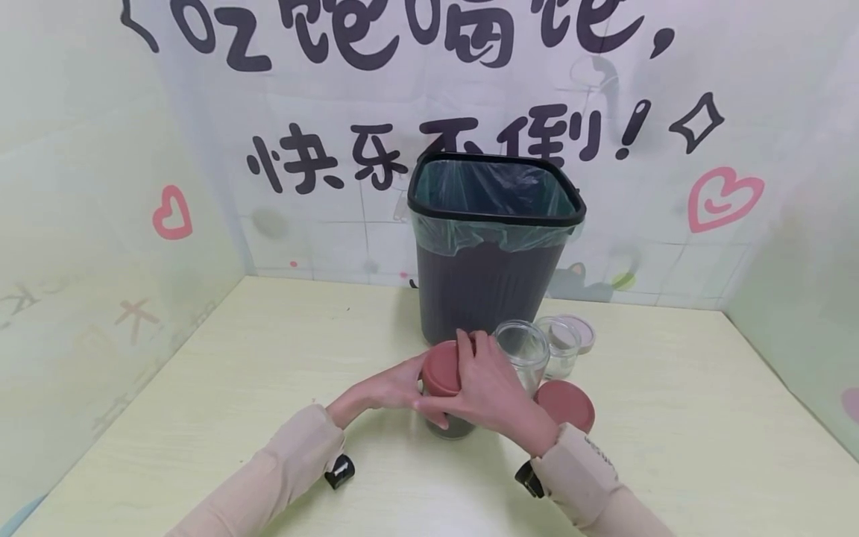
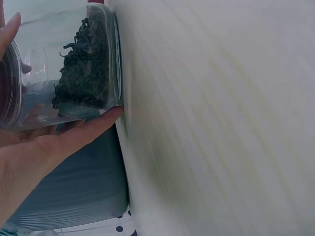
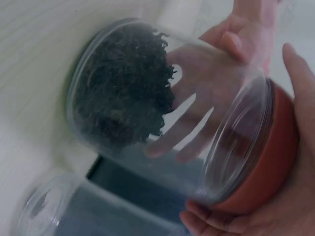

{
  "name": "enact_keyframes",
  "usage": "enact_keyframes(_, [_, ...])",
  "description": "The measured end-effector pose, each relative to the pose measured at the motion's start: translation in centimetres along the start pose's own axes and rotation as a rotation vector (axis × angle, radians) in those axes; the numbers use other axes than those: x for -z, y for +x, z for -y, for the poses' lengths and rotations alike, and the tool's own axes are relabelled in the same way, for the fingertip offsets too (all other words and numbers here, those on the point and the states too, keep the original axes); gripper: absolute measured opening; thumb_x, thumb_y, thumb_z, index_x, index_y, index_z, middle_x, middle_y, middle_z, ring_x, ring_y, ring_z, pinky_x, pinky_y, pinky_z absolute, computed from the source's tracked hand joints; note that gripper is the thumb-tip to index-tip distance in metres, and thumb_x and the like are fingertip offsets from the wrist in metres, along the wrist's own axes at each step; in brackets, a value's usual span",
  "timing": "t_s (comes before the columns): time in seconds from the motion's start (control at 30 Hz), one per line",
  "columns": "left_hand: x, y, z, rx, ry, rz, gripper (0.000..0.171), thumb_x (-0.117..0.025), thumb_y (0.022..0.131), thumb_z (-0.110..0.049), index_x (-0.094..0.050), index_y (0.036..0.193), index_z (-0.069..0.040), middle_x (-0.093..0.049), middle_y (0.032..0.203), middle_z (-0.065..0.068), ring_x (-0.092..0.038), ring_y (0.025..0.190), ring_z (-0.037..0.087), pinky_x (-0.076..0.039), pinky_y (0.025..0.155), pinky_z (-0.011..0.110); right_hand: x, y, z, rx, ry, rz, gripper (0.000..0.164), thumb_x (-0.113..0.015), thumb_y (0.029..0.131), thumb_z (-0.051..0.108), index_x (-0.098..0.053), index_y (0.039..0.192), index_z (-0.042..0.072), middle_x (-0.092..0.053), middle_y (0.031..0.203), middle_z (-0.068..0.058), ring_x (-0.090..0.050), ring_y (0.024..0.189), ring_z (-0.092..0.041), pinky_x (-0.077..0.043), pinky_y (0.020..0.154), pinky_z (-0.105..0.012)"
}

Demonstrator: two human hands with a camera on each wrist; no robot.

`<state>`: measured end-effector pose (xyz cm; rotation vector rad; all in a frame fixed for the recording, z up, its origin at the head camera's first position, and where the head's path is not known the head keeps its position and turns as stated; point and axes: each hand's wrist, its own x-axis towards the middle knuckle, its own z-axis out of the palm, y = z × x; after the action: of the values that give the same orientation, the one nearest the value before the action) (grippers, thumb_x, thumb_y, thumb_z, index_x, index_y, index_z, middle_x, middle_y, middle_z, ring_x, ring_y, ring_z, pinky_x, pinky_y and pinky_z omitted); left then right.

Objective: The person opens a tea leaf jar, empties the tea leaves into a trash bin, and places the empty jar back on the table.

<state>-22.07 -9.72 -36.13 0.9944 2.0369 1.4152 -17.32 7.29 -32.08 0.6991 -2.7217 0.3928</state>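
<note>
A clear jar (image 3: 192,69) with a reddish lid (image 1: 441,369) stands on the table in front of me, dark curly dried leaves (image 3: 123,88) filling its lower part. From the left, my left hand (image 1: 392,384) holds the jar's side, its fingers showing through the clear wall in the right wrist view. My right hand (image 1: 493,384) grips the lid from above, fingers over its far rim and thumb at the near side. The lid sits on the jar's mouth. In the left wrist view, the jar (image 2: 54,29) appears sideways with the leaves near its base.
Behind the hands stands a dark bin (image 1: 486,287) lined with a green bag. An open glass jar (image 1: 530,365), a smaller glass jar (image 1: 562,350) and a whitish lid (image 1: 582,332) are to the right. Another reddish lid (image 1: 567,406) lies beside my right wrist.
</note>
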Motion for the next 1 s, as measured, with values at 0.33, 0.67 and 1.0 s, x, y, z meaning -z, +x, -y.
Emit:
enact_keyframes(0.33, [0.0,0.1,0.1,0.001,-0.002,0.001,0.086,-0.078,0.065,-0.009,-0.028,0.134,-0.015,-0.048,0.121,0.000,-0.045,0.110,0.015,-0.036,0.095,0.032,-0.1,0.1,-0.1,0.056,0.037,-0.027,0.080,-0.070,0.065,0.049,-0.047,0.114,-0.010,-0.048,0.095,-0.017,-0.046,0.083,-0.026,-0.046,0.065,-0.032])
enact_keyframes(0.67, [0.1,-0.1,0.0,0.029,-0.003,0.001,0.085,-0.079,0.065,-0.008,-0.030,0.133,-0.016,-0.047,0.121,-0.001,-0.044,0.110,0.015,-0.036,0.094,0.033,0.9,0.6,-1.1,0.068,0.275,0.156,0.081,-0.074,0.065,0.035,-0.039,0.126,-0.004,-0.046,0.109,-0.011,-0.047,0.091,-0.018,-0.048,0.070,-0.030])
enact_keyframes(1.0, [0.1,0.0,0.0,0.040,0.012,-0.020,0.089,-0.081,0.062,-0.011,-0.029,0.134,-0.018,-0.044,0.125,-0.002,-0.040,0.116,0.014,-0.031,0.098,0.036,2.0,0.6,-1.9,0.057,0.344,0.164,0.075,-0.074,0.067,0.033,-0.040,0.125,-0.001,-0.047,0.106,-0.009,-0.049,0.088,-0.018,-0.047,0.070,-0.029])
